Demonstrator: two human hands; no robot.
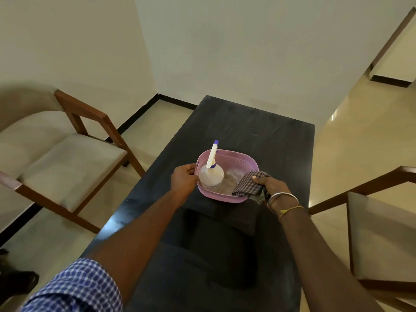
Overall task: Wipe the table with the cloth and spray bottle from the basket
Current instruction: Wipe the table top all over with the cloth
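- The pink basket (236,157) sits on the dark surface (247,127).
- The left grip (183,179) curls round the basket's left rim, just beside the spray bottle (211,176), which stands inside at the basket's left end.
- The right grip (272,185) clasps the checked cloth (247,185), which drapes over the basket's right rim.

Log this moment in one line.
left hand grips basket rim | right hand grips cloth | spray bottle in basket | basket on table
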